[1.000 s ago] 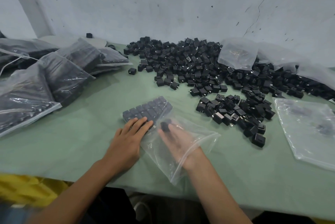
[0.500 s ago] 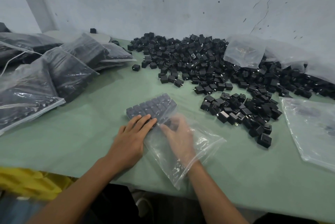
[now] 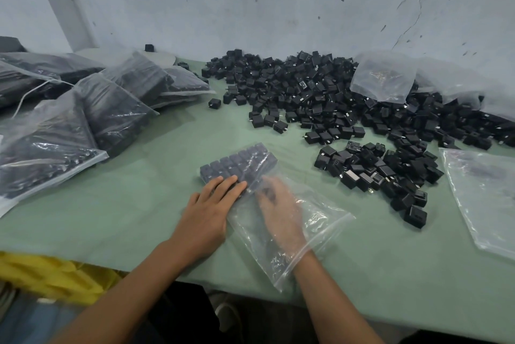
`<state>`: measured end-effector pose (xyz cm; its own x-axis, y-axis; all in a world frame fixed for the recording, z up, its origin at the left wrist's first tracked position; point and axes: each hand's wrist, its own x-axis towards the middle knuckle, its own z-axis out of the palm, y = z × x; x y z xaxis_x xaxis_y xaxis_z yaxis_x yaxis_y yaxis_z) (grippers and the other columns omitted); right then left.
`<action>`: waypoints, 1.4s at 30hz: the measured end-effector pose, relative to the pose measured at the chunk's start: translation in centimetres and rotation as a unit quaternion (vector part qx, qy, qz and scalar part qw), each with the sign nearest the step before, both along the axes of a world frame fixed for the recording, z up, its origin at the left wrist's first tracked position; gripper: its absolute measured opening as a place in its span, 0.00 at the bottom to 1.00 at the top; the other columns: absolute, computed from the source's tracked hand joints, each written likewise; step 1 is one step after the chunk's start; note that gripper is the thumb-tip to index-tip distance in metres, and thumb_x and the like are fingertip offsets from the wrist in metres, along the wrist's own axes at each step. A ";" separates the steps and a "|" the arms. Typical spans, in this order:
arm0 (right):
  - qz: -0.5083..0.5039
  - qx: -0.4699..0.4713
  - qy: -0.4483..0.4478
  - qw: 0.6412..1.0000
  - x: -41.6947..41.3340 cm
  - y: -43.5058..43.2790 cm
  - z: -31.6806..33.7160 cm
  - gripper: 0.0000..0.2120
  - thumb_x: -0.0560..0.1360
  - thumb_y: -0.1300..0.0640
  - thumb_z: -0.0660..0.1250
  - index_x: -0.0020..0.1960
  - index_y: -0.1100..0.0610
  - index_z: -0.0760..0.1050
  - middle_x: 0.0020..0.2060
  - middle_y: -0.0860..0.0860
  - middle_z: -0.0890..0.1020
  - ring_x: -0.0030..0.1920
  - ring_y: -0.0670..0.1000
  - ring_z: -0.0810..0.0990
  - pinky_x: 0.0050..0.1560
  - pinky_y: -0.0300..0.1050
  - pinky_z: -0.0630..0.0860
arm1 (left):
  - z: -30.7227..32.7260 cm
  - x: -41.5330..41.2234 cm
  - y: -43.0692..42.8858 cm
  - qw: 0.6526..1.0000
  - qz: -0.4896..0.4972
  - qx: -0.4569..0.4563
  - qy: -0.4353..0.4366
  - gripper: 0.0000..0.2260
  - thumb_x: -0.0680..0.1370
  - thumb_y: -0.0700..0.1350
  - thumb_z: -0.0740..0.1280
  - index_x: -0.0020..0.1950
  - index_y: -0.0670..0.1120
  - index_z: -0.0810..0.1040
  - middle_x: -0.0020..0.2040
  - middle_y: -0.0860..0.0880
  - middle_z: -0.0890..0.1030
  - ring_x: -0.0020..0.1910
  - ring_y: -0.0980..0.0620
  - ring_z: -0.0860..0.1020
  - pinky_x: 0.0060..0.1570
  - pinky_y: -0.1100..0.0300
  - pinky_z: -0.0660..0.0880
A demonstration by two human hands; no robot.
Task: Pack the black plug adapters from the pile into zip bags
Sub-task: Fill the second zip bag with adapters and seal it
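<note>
Right hand (image 3: 281,212): inside the zip bag (image 3: 320,235), blurred behind plastic; its grip cannot be told.
Packed adapters (image 3: 237,162): near end covered by the left hand (image 3: 206,215).
Filled bags (image 3: 41,143): cut by left edge.
Pile (image 3: 320,93): runs off right edge.
Yellow thing (image 3: 47,274): blurred, unidentifiable.

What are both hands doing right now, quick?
Left hand: open, fingers flat on the zip bag over the packed adapters.
Right hand: inside the bag, blurred; grip cannot be told.

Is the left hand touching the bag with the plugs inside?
Touching. The head view shows the left hand lying flat, fingers on the zip bag over its adapters.
</note>
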<state>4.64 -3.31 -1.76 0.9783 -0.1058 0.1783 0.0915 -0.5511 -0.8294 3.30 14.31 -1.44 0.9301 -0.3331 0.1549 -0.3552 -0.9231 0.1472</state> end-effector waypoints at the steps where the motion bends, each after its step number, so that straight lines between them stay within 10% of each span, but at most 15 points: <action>1: 0.011 0.003 0.011 1.000 0.0 -0.1 0.0 0.13 0.81 0.50 0.64 0.64 0.44 0.76 0.57 0.41 0.81 0.56 0.43 0.78 0.60 0.41 0.74 | 0.0 0.0 0.0 1.000 0.000 -0.002 0.000 0.36 0.75 0.37 0.56 0.81 0.57 0.53 0.81 0.58 0.54 0.79 0.51 0.53 0.63 0.56 0.63; 11: 0.041 -0.026 0.032 0.998 -0.1 -0.6 -0.1 0.19 0.83 0.55 0.58 0.73 0.42 0.70 0.65 0.38 0.77 0.58 0.36 0.75 0.59 0.30 0.69 | 0.1 0.6 0.2 0.999 -0.004 -0.041 0.013 0.36 0.74 0.37 0.56 0.80 0.59 0.57 0.80 0.61 0.56 0.78 0.53 0.54 0.67 0.56 0.62; 15: 0.068 -0.034 0.009 0.997 -0.2 -0.3 0.5 0.18 0.84 0.54 0.56 0.72 0.47 0.72 0.63 0.47 0.80 0.58 0.44 0.78 0.64 0.50 0.75 | 2.1 2.2 0.5 0.981 0.016 -0.178 0.081 0.29 0.73 0.49 0.50 0.75 0.60 0.69 0.76 0.62 0.66 0.75 0.56 0.61 0.72 0.56 0.54; 24: 0.089 -0.045 -0.020 0.995 -0.4 -0.8 0.3 0.22 0.81 0.61 0.60 0.73 0.49 0.69 0.65 0.49 0.77 0.65 0.49 0.74 0.69 0.50 0.69 | 1.5 2.6 -2.2 1.000 0.019 -0.022 0.008 0.23 0.83 0.57 0.45 0.78 0.64 0.62 0.78 0.63 0.60 0.76 0.57 0.57 0.64 0.53 0.50; 37: 0.102 -0.083 0.053 0.990 -0.4 -1.1 0.4 0.27 0.83 0.61 0.57 0.80 0.52 0.56 0.70 0.53 0.74 0.67 0.53 0.73 0.71 0.50 0.67 | 0.5 2.8 -1.7 0.999 0.017 -0.036 -0.028 0.28 0.80 0.59 0.40 0.76 0.64 0.65 0.76 0.62 0.65 0.74 0.56 0.61 0.65 0.54 0.51; 42: 0.203 -0.229 0.070 0.949 -6.3 -5.5 2.1 0.21 0.79 0.65 0.58 0.72 0.59 0.71 0.69 0.60 0.73 0.68 0.59 0.71 0.68 0.46 0.64 | 0.1 2.4 -1.9 0.996 0.022 -0.067 -0.046 0.26 0.82 0.59 0.42 0.74 0.62 0.70 0.74 0.60 0.69 0.73 0.52 0.65 0.68 0.53 0.54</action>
<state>-1.62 -8.86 0.35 0.9392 0.3427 -0.0205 0.2801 -0.7992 -0.5318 5.70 12.39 -1.35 0.9230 -0.2633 0.2806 -0.3328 -0.9122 0.2390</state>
